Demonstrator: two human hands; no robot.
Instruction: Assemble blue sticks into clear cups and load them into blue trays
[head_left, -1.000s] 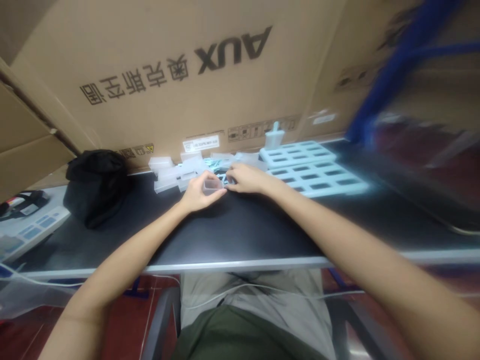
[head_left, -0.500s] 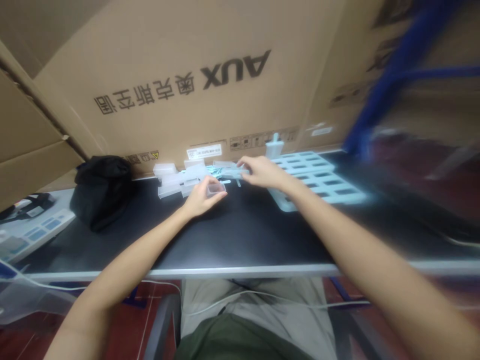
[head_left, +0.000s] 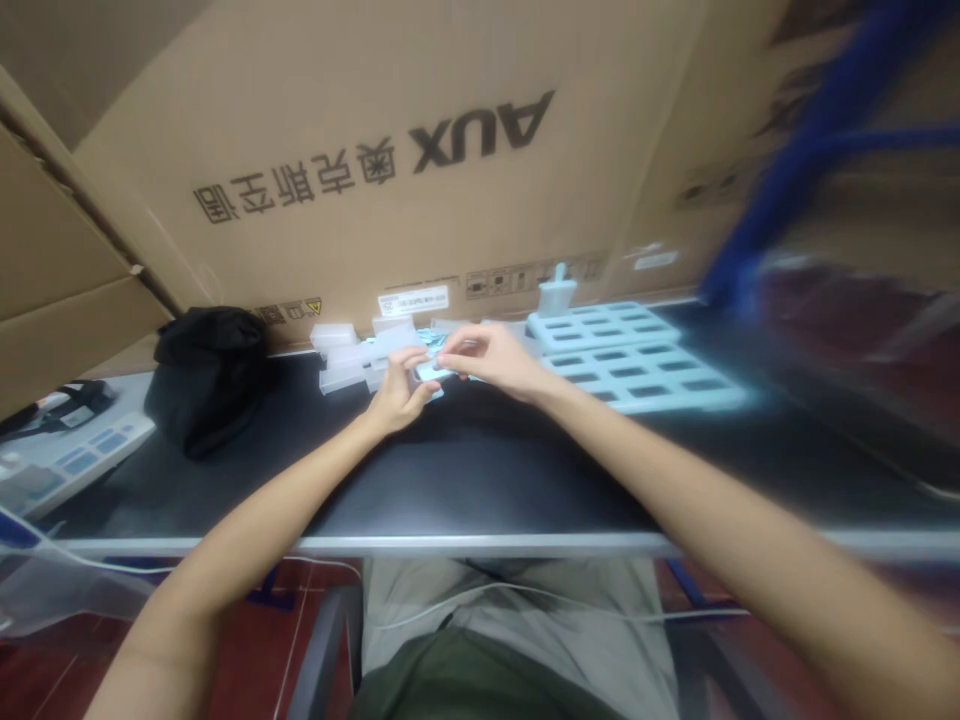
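Note:
My left hand [head_left: 401, 392] grips a small clear popsicle mold [head_left: 429, 370] between thumb and fingers, a little above the black table. Beside it, my right hand [head_left: 491, 358] pinches a light-blue stick lid [head_left: 435, 364] against the mold's opening; the fingers partly hide it. Behind both hands lies a pile of light-blue stick lids [head_left: 431, 338]. Several clear molds [head_left: 345, 358] are heaped to the left of my left hand. At the back right, an assembled popsicle mold [head_left: 556, 297] stands with its stick up in a light-blue rack [head_left: 611, 322].
A second light-blue rack [head_left: 660, 375] lies in front of the first. To the left are a black cloth bag [head_left: 206, 380] and a white case [head_left: 105, 445]. A large cardboard box [head_left: 390, 90] walls off the back, and a blue metal frame [head_left: 780, 170] rises at right.
My right hand has come left from the lid pile to my left hand, bringing a light-blue stick lid to the mold. My left hand has stayed nearly in place.

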